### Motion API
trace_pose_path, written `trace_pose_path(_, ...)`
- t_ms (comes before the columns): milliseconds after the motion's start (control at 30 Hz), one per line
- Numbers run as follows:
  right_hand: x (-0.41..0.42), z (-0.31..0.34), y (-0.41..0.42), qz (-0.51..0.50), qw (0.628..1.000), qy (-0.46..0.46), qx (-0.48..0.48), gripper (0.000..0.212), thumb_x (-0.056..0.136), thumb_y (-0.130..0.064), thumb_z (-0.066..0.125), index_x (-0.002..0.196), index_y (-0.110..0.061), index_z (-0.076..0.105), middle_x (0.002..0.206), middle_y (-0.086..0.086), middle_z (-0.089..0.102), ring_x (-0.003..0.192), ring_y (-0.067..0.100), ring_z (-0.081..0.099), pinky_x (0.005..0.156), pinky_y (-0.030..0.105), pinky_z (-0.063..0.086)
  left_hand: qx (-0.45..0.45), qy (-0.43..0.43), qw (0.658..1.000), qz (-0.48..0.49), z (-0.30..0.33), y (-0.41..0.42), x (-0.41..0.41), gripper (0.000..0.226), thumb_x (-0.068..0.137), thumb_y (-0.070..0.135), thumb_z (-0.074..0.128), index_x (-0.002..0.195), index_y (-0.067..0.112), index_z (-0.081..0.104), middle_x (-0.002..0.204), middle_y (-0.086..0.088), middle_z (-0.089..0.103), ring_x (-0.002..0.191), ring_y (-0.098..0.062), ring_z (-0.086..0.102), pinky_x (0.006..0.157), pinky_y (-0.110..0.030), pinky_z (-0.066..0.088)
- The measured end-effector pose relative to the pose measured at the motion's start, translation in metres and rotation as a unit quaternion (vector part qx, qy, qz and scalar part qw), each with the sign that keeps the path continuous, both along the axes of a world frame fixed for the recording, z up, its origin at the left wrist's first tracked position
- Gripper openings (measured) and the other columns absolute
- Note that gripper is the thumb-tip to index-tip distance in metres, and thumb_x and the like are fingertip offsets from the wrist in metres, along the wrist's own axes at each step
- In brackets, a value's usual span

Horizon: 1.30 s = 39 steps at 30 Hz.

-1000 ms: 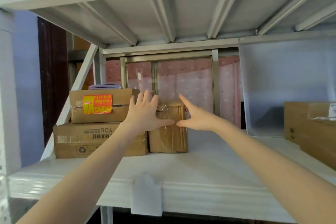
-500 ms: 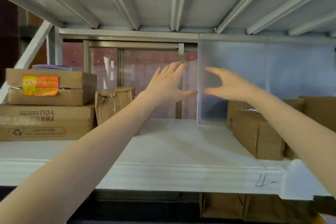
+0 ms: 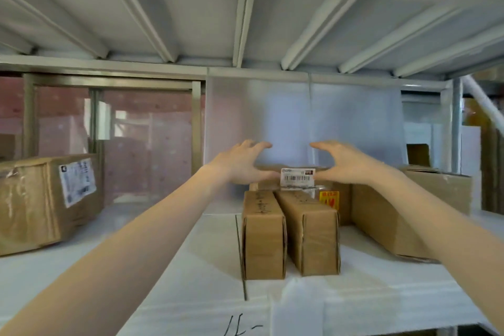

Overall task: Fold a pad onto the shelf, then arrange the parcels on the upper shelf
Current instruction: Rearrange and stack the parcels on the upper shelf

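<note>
My left hand (image 3: pixel 240 165): fingers (image 3: pixel 257 145) spread and curved, thumb low, nothing gripped. My right hand (image 3: pixel 342 162): fingers (image 3: pixel 320 145) likewise spread wide, empty. Both hang, palms facing, over the labelled parcel (image 3: pixel 297 181) at the back of the upper shelf (image 3: pixel 191 267); contact with it cannot be told. Two narrow cartons (image 3: pixel 263 237) stand side by side, touching, just in front of that parcel, near the shelf's front edge. Large carton (image 3: pixel 387 215) beside them toward the right end. Taped parcel (image 3: pixel 46 199) at the left end, well apart. White pad (image 3: pixel 163 294) covers the shelf surface, draping over the front edge.
</note>
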State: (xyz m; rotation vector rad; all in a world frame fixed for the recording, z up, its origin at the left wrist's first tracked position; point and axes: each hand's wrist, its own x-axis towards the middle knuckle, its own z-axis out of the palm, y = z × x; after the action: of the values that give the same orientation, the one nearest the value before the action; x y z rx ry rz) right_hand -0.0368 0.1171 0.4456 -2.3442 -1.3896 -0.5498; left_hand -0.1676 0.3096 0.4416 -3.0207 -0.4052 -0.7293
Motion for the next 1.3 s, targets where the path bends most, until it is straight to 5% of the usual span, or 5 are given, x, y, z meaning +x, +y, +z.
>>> trace_pose_path(267,0.031,-0.017,0.026,0.007,0.998,-0.025,-0.063,0.087,0.078,-0.042,0.068,0.147,-0.026,0.019,0.157,0.004,0.018,0.144,0.024,0.018,0.117,0.043,0.02,-0.097,0.062,0.993,0.035,-0.011,0.016,0.036,0.093,0.075,0.066,0.062,0.148,0.027,0.018,0.152,-0.003,0.033,0.136,-0.024,0.035,0.11,-0.039,0.032)
trace_pose_path(467,0.033,-0.02,0.038,0.027,0.996,-0.033,-0.077,0.068,0.082,-0.04,0.064,0.141,-0.029,0.033,0.136,0.001,0.051,0.122,0.021,0.047,0.099,0.043,0.042,-0.166,0.048,0.985,0.026,-0.013,0.02,0.044,0.095,0.072,0.057,0.071,0.148,0.026,0.023,0.149,0.001,0.037,0.132,-0.02,0.04,0.109,-0.032,0.033)
trace_pose_path(733,0.027,-0.021,0.036,0.035,0.997,-0.059,-0.034,0.052,0.085,-0.038,0.061,0.134,-0.033,0.044,0.129,-0.003,0.058,0.115,0.021,0.054,0.091,0.044,0.047,-0.284,-0.025,0.959,0.003,-0.01,0.025,0.033,0.087,0.063,0.037,0.086,0.131,0.018,0.034,0.132,-0.003,0.043,0.12,-0.02,0.045,0.098,-0.03,0.039)
trace_pose_path(1033,-0.009,0.013,0.035,0.082,0.992,-0.084,0.055,0.054,0.085,-0.035,0.06,0.136,-0.034,0.041,0.132,0.0,0.056,0.119,0.023,0.051,0.094,0.052,0.045,-0.223,-0.161,0.961,-0.026,0.026,0.011,-0.022,0.074,0.065,0.037,0.084,0.118,0.02,0.036,0.121,0.001,0.042,0.107,-0.016,0.045,0.074,-0.021,0.04)
trace_pose_path(1300,-0.087,0.046,0.062,0.093,0.958,-0.189,0.195,0.048,0.089,-0.016,0.052,0.136,-0.021,0.043,0.145,0.007,0.041,0.132,0.03,0.037,0.104,0.044,0.034,-0.081,-0.354,0.931,0.028,0.042,0.008,-0.097,0.08,0.053,0.05,0.086,0.108,0.018,0.038,0.113,-0.004,0.036,0.096,-0.017,0.044,0.084,-0.026,0.042)
